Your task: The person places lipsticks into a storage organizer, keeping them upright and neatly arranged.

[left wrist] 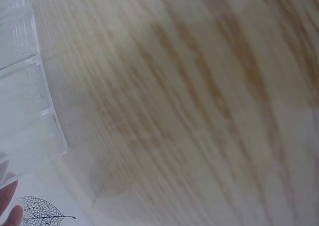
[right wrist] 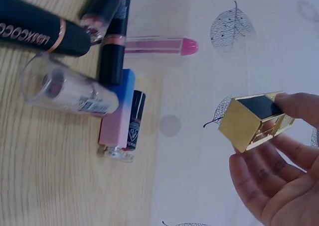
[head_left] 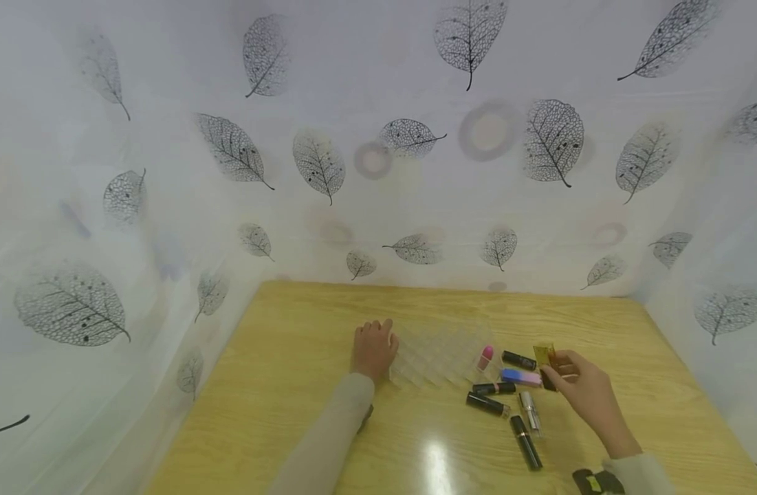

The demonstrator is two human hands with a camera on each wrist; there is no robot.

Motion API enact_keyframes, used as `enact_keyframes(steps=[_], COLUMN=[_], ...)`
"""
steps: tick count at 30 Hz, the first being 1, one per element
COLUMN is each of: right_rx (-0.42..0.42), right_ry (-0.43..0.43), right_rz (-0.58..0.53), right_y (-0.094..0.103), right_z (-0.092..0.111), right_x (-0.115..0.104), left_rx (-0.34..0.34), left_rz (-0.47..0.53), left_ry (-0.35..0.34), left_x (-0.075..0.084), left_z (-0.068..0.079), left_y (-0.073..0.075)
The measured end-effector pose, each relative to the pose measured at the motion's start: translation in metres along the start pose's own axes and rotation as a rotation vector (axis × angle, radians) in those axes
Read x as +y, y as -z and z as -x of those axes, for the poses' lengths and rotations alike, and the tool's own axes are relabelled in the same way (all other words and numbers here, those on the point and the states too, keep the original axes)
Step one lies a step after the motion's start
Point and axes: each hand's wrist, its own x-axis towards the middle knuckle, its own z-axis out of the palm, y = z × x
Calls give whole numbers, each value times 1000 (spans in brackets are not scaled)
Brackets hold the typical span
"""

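Left sleeve (head_left: 325, 440) lay closest; left hand (head_left: 375, 349) at case (head_left: 440, 354) edge, grip unclear. Right hand (head_left: 585, 388) pinched gold tube (right wrist: 254, 119); light hold, steadied case seemed best.

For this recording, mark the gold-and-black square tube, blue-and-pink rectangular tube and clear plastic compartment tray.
Gold-and-black square tube (right wrist: 241, 125): right wrist view, gold end face.
Blue-and-pink rectangular tube (head_left: 520, 377): head view, its middle.
Clear plastic compartment tray (head_left: 440, 354): head view, middle compartments.

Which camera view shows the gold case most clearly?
The right wrist view: the gold case appears large, its dark panel clearly visible. The head view shows it small, partly covered by the fingers; the left wrist view does not show it.
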Motion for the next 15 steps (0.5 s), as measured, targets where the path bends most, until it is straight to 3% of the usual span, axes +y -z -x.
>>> enact_keyframes(steps=[6, 15], right_rx=[49, 7], right_ry=[55, 96], right_rz=[-91, -258], right_y=[3, 6], right_z=[-4, -4], right_x=[-3, -12], left_rx=[-9, -23], left_rz=[-2, 5], left_ry=[5, 6], left_x=[1, 1], left_z=[0, 0], left_y=[2, 5])
